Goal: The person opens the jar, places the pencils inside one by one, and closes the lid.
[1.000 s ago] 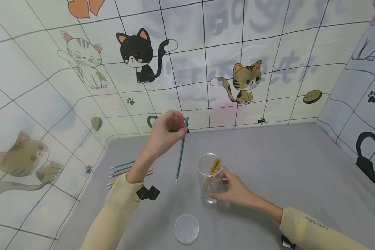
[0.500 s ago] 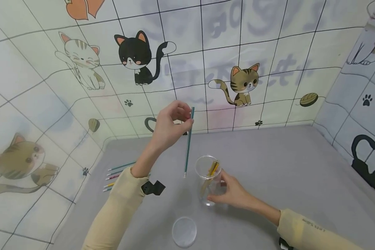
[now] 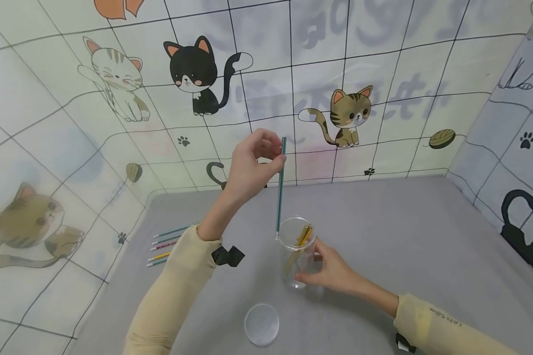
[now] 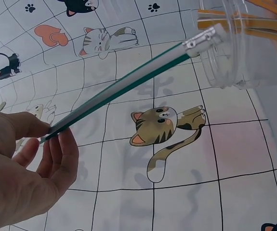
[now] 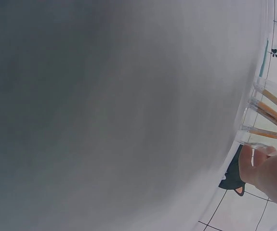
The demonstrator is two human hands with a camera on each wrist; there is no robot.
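My left hand (image 3: 257,165) pinches a green-and-white striped pencil (image 3: 281,192) near its upper end, thumb against fingertips. The pencil hangs almost upright, its whitish eraser end beside the left rim of a clear jar (image 3: 296,282). In the left wrist view, that eraser end (image 4: 204,41) appears close to the jar's mouth (image 4: 220,72); whether they touch I cannot tell. Several yellow pencils (image 3: 303,239) lean inside the jar. With thumb and fingers around its lower right side, my right hand (image 3: 330,270) holds the jar on the table. The right wrist view shows only part of that hand (image 5: 268,175).
Several pencils (image 3: 164,246), green, red and yellow, lie on the grey table (image 3: 382,231) at the left, partly hidden by my left forearm. A round clear lid (image 3: 261,324) lies in front of the jar. A cat-printed cloth (image 3: 266,88) rises behind.
My left hand has moved right and up in the view, bringing the pencil's lower end from left of the jar to its rim. The right hand stays on the jar.
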